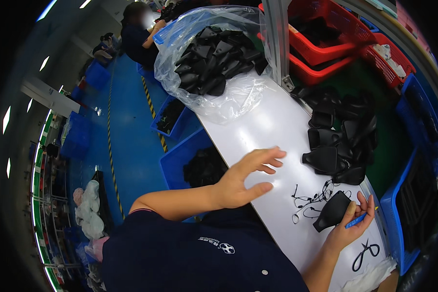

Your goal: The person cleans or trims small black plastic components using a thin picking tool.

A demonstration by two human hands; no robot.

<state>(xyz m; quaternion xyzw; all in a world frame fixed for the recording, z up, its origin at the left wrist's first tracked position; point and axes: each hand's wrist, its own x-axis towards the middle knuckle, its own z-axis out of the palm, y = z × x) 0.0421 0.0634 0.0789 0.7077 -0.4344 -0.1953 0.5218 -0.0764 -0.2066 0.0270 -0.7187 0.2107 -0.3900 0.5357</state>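
My left hand [242, 179] hovers over the white table [248, 131], open, with its fingers apart and nothing in them. My right hand [351, 225], close to the table's right edge, holds a black paddle-shaped plastic part [333, 210] between thumb and fingers. A slim blue pen-like tool [356, 220] is tucked in the same hand. Thin black cables [309, 200] lie tangled beside the held part. Below that hand rests a pair of black-handled scissors [366, 255]. More black plastic parts [326, 158] are heaped beyond the cables.
A clear plastic bag [238, 100] full of black parts stands at the table's far end. Blue bins [173, 165] flank the left side, and a blue crate [399, 214] the right. Red baskets [321, 53] sit behind a metal post [277, 48]. Another person [136, 39] works far off.
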